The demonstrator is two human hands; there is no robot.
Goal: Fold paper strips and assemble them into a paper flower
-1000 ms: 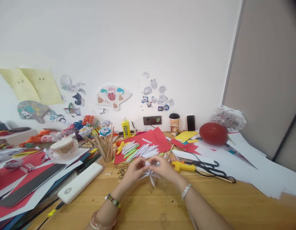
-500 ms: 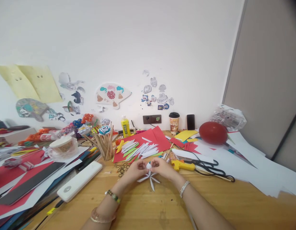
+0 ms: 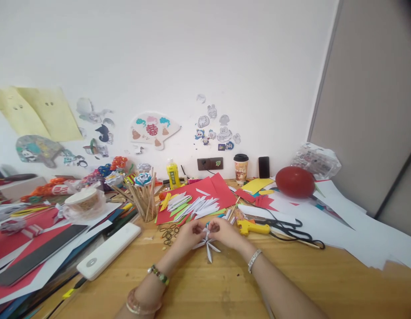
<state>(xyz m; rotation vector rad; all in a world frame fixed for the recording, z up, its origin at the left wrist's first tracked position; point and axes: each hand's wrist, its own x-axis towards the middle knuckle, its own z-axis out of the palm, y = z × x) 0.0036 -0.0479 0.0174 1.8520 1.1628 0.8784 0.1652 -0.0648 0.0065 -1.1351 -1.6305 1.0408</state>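
Upper point of the white folded-paper star (image 3: 209,252), more exposed half a second earlier, is now further covered by the left hand (image 3: 190,235) and right hand (image 3: 222,232), each grip narrow and pinching the star's top. Star held centrally over the wooden surface (image 3: 192,288), lower points spread toward the wearer; contact beneath cannot be told. Outward: dark rings (image 3: 170,234) beside the left hand, yellow glue gun (image 3: 254,227) near the right, white paper strips (image 3: 200,207) beyond.
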